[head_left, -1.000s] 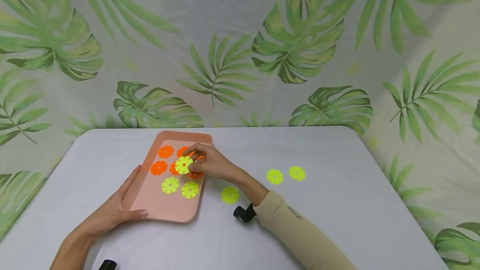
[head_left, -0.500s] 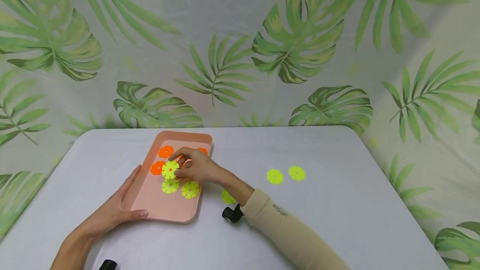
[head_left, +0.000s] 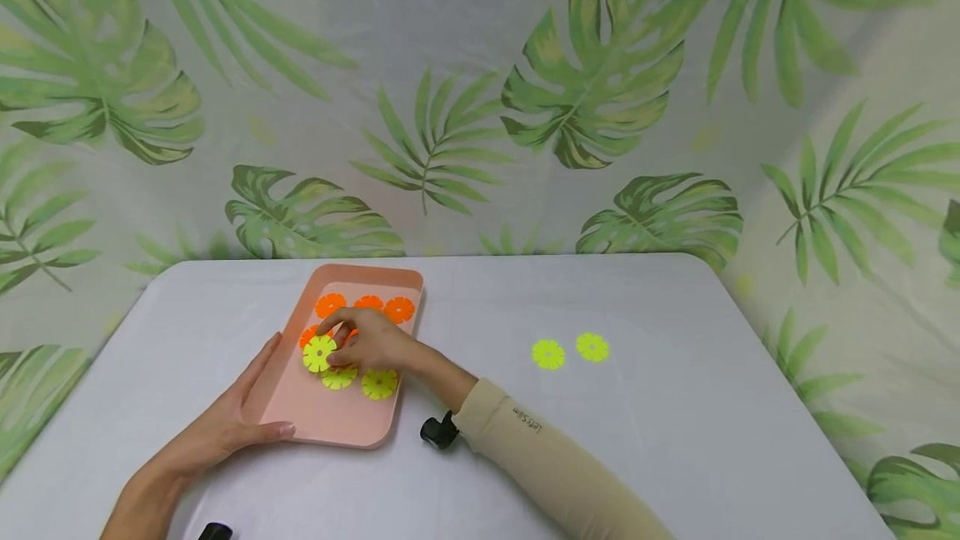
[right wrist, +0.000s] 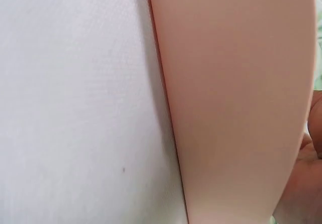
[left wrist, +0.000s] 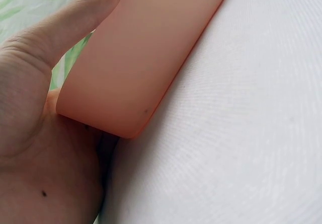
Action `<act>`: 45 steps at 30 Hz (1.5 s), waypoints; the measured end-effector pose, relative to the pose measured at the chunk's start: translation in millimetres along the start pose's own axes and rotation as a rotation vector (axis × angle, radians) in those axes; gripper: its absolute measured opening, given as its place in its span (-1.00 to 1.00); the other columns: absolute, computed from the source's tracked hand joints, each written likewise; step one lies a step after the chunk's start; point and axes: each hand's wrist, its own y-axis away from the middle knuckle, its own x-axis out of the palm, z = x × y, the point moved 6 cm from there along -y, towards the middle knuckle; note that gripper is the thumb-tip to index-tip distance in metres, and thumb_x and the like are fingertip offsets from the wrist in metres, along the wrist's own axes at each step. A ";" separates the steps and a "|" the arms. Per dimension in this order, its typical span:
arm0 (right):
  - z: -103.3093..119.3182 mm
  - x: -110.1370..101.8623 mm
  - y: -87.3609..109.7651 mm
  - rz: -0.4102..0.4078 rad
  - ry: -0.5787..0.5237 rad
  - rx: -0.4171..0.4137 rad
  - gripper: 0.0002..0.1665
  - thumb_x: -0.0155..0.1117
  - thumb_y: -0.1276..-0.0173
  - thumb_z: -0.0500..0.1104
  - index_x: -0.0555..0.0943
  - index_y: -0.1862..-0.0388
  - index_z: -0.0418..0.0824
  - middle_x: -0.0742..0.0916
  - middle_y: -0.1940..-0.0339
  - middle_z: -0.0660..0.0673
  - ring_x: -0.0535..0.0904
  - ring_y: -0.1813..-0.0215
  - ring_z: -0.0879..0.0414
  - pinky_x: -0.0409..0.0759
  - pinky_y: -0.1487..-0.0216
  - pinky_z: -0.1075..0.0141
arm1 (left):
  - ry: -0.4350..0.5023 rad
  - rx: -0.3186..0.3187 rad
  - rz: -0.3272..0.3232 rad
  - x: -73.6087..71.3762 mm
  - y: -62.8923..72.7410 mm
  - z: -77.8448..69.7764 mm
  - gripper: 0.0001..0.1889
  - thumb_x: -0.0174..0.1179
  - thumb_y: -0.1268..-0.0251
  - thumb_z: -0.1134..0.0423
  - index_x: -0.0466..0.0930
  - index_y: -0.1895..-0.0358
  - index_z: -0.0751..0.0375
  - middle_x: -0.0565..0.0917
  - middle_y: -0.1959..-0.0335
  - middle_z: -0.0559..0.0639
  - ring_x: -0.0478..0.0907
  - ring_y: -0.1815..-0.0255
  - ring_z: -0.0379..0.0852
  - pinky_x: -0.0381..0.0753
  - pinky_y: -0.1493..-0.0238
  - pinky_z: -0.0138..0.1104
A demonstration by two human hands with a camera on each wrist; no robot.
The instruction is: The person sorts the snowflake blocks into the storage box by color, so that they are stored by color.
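My right hand (head_left: 372, 342) pinches a yellow notched disc (head_left: 319, 354) by its edge, close over the left part of a pink tray (head_left: 326, 423). Several orange notched discs, such as the far-right one (head_left: 399, 310), lie in the tray's far half; the hand hides some. Two more yellow discs lie in the tray nearer me: one partly covered (head_left: 339, 377), the other (head_left: 379, 384) fully visible. At the tray's near-left corner rests my left hand (head_left: 225, 423), fingers straight along the left side and thumb over the near rim. The left wrist view shows its thumb (left wrist: 70, 25) along the tray wall (left wrist: 136, 58).
On the white table (head_left: 637, 440), a yellow disc (head_left: 548, 354) and another yellow disc (head_left: 592, 347) lie right of the tray. A black wrist-worn device (head_left: 439, 432) sits under my right wrist. Leaf-patterned cloth (head_left: 450, 65) hangs behind the table.
My right hand has carried the yellow disc left and slightly nearer across the tray, uncovering orange discs at the far right. Its forearm now covers a yellow disc on the table. The left hand stays.
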 end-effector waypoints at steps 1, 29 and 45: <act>0.6 2.6 -0.6 0.003 0.003 0.007 -0.59 0.51 -0.32 -0.28 0.69 -0.14 -0.09 0.67 0.22 0.04 0.57 0.28 0.25 0.60 0.32 0.48 | -0.001 0.007 0.000 0.1 1.1 0.7 0.23 0.44 -0.23 0.28 -0.33 -0.71 -0.42 -0.29 -0.78 -0.02 -0.24 -0.68 -0.12 -0.16 -0.63 -0.16; 10.2 36.5 -16.9 -0.009 0.184 0.072 -0.57 0.54 -0.29 -0.26 0.71 -0.13 -0.09 0.66 0.35 0.09 0.52 0.35 0.31 0.53 0.33 0.56 | 0.021 -0.028 0.012 -1.5 1.0 0.8 0.25 0.44 -0.21 0.30 -0.34 -0.70 -0.44 -0.33 -0.77 0.06 -0.29 -0.64 0.32 -0.22 -0.42 0.44; 11.5 32.5 -10.2 -0.013 0.257 0.047 -0.53 0.56 -0.30 -0.19 0.72 -0.20 -0.07 0.78 -0.04 0.07 0.58 0.09 0.36 0.57 0.00 0.58 | 0.030 -0.013 0.009 -1.5 1.8 0.8 0.24 0.44 -0.22 0.31 -0.32 -0.71 -0.43 -0.32 -0.77 0.00 -0.31 -0.69 0.12 -0.27 -0.45 0.42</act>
